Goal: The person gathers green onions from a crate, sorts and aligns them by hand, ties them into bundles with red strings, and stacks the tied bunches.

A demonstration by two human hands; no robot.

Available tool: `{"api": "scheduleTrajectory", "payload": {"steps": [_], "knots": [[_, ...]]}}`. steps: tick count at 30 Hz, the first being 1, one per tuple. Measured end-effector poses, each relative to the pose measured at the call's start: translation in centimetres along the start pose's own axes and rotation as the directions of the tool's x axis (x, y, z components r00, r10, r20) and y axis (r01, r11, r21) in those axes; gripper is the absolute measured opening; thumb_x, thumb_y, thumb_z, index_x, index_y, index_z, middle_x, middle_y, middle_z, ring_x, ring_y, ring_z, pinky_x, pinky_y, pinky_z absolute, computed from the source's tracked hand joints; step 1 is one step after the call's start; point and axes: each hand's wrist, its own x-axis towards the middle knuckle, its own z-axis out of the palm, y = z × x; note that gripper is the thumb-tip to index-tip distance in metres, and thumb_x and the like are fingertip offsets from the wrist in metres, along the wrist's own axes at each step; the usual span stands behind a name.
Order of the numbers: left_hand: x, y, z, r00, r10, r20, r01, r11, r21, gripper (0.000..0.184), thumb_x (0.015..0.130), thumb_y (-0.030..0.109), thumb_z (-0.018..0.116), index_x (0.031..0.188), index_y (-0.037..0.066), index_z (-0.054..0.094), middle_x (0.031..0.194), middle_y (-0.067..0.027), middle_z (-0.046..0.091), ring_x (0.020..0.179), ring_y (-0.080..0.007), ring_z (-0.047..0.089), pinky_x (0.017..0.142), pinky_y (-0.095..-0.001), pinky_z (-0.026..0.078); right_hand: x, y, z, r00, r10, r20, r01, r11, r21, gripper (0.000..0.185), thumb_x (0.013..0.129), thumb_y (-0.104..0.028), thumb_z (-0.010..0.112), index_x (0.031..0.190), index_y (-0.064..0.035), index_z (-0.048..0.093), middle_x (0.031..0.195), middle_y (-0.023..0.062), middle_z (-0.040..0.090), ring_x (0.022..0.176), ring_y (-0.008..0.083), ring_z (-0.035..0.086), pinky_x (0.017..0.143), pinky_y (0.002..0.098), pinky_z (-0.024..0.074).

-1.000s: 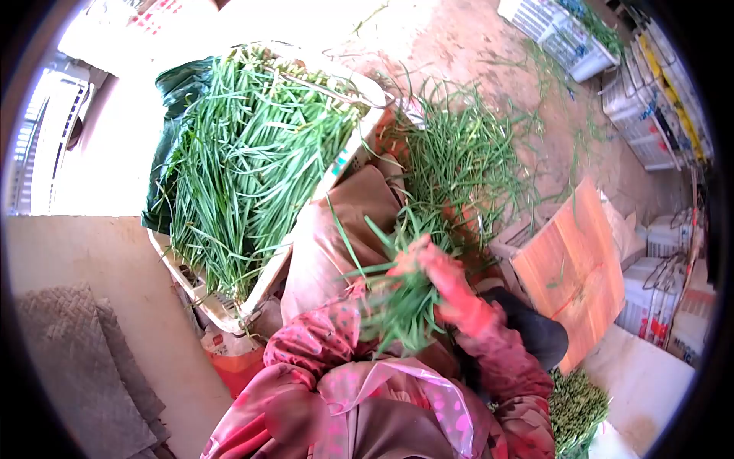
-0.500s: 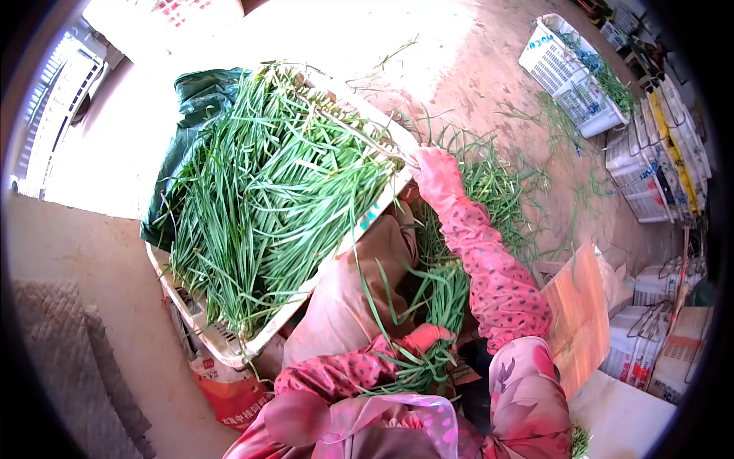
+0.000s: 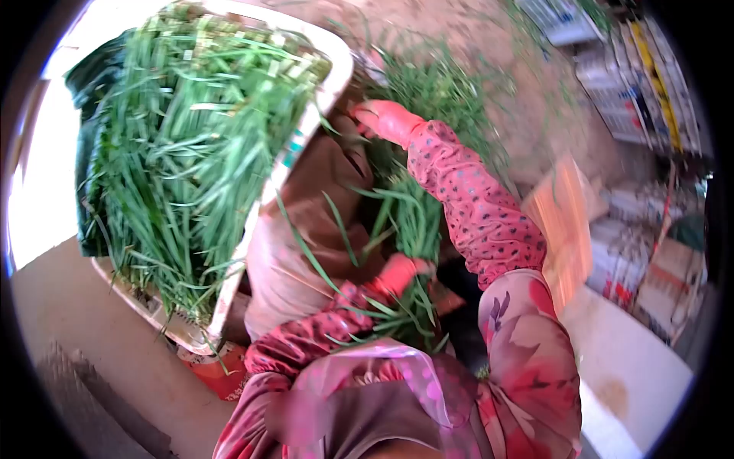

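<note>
My left hand (image 3: 403, 273), in a red glove, is closed around a bunch of green chives (image 3: 413, 222) at my lap; the long leaves hang past it on both sides. My right hand (image 3: 386, 121), also gloved in red, hovers near my knee beside the crate's rim. Its fingers look slightly apart, with nothing visible between them, though the picture is blurred. To the left, a white plastic crate (image 3: 243, 256) is heaped with chives (image 3: 191, 145), and a dark green sheet (image 3: 95, 145) lies along its far side.
Loose chives (image 3: 440, 88) lie on the ground past my right hand. At right are a piece of brown cardboard (image 3: 562, 229), a white crate (image 3: 562, 19) and stacked folded crates (image 3: 638, 84). A red bag (image 3: 218, 371) sits under the crate's near corner.
My right hand has left the crate's rim and a thin stalk there, coming nearer my knee. The view has shifted, so the crate sits further left and higher. My left hand keeps its bunch.
</note>
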Motion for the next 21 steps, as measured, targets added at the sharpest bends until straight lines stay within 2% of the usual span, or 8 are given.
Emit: {"api": "scheduleTrajectory", "payload": {"steps": [4,6,11,12,15,16,17,21], "knots": [[-1.2,1.8,1.8,0.975,-0.147,-0.167,0.116,0.976,-0.183,0.026,0.083,0.023,0.063,0.086,-0.003,0.064,0.067,-0.0114,0.062,0.058,-0.0247,0.062,0.059,-0.0354,0.054,-13.9,-0.9,-2.2,0.944,0.137,-0.300,0.006,0.902,0.431,0.033,0.095,-0.022,0.052,0.122,-0.0023,0.056,0.097,0.0107,0.065,0.086,0.0165,0.061,0.076,0.0281,0.0495],[-1.4,1.7,1.7,0.966,-0.185,-0.180,0.157,0.975,-0.160,0.028,0.084,0.025,0.063,0.086,-0.003,0.064,0.066,-0.0110,0.061,0.057,-0.0242,0.062,0.057,-0.0344,0.053,-21.0,-1.8,-1.3,0.775,0.344,-0.530,-0.121,0.904,0.411,0.030,0.096,-0.021,0.052,0.118,-0.0018,0.058,0.098,0.0096,0.064,0.086,0.0138,0.060,0.078,0.0265,0.0484],[-1.5,1.5,2.1,0.954,-0.246,-0.174,0.207,0.955,-0.214,0.030,0.086,0.030,0.061,0.097,0.003,0.065,0.076,-0.0095,0.066,0.064,-0.0215,0.064,0.064,-0.0341,0.054,-29.4,0.1,10.8,0.716,0.128,-0.686,0.006,0.982,0.189,0.033,0.090,-0.018,0.059,0.116,0.0025,0.057,0.108,0.0156,0.063,0.101,0.0261,0.061,0.090,0.0337,0.0463],[-1.8,1.5,1.7,0.969,-0.225,-0.106,0.190,0.945,-0.266,0.026,0.088,0.029,0.060,0.090,0.004,0.065,0.075,-0.0084,0.065,0.062,-0.0204,0.062,0.061,-0.0324,0.052,-29.2,0.0,12.5,0.698,-0.146,-0.701,0.076,0.989,-0.130,0.033,0.089,-0.014,0.057,0.117,0.0028,0.056,0.110,0.0201,0.061,0.103,0.0322,0.060,0.090,0.0354,0.0459],[-2.8,1.6,2.1,0.942,-0.318,-0.109,0.252,0.883,-0.395,0.030,0.092,0.033,0.056,0.084,0.005,0.065,0.072,-0.0080,0.065,0.062,-0.0200,0.062,0.059,-0.0300,0.050,-28.5,3.4,16.4,0.665,-0.114,-0.738,0.186,0.982,0.016,0.038,0.089,-0.004,0.054,0.126,0.0016,0.051,0.126,0.0180,0.056,0.114,0.0271,0.056,0.098,0.0357,0.0426],[-2.2,0.6,-1.3,0.913,-0.349,0.209,0.396,0.883,-0.254,0.025,0.091,0.027,0.056,0.091,0.003,0.065,0.076,-0.0095,0.066,0.065,-0.0225,0.064,0.062,-0.0331,0.052,-28.8,4.2,16.7,0.657,-0.118,-0.745,0.198,0.980,0.019,0.038,0.089,-0.004,0.054,0.126,0.0016,0.051,0.126,0.0180,0.056,0.114,0.0271,0.056,0.098,0.0357,0.0426],[-2.1,0.5,-1.1,0.913,-0.353,0.201,0.396,0.886,-0.240,0.025,0.091,0.027,0.056,0.091,0.003,0.065,0.076,-0.0095,0.066,0.065,-0.0225,0.064,0.062,-0.0331,0.052,-29.2,4.0,16.4,0.684,-0.134,-0.717,0.200,0.980,0.007,0.042,0.088,-0.003,0.055,0.129,0.0008,0.049,0.128,0.0174,0.055,0.117,0.0269,0.055,0.099,0.0352,0.0418],[-3.9,2.9,2.7,0.933,-0.206,-0.294,0.208,0.978,-0.024,0.022,0.086,0.017,0.057,0.099,0.001,0.066,0.083,-0.0127,0.068,0.063,-0.0215,0.065,0.061,-0.0337,0.054,-30.6,0.5,12.3,0.779,0.090,-0.621,0.130,0.945,0.300,0.072,0.079,-0.004,0.065,0.143,-0.0035,0.032,0.141,0.0143,0.044,0.128,0.0282,0.046,0.104,0.0386,0.0377]]}}
